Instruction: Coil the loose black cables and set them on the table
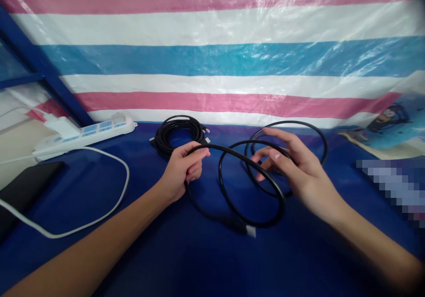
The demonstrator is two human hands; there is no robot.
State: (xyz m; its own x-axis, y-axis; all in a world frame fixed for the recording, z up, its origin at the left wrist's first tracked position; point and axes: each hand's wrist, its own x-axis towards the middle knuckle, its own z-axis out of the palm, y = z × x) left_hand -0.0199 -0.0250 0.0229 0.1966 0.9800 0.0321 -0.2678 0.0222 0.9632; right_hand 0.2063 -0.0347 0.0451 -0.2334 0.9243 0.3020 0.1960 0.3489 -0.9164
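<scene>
A loose black cable (232, 186) loops over the blue table cover (186, 257) in front of me, its silver plug end (250, 231) hanging low at the centre. My left hand (182, 168) is closed round one strand of it. My right hand (292, 166) reaches into the loops on the right, fingers stretched out and spread, touching the cable without gripping it. Behind my left hand lies a second black cable, a tightly wound coil (177, 133).
A white power strip (83, 134) with a white lead (109, 164) lies at the back left. A black flat device (25, 188) sits at the left edge. A striped pink, white and blue tarp (212, 58) hangs behind. A printed cartoon sheet (388, 124) lies at the right.
</scene>
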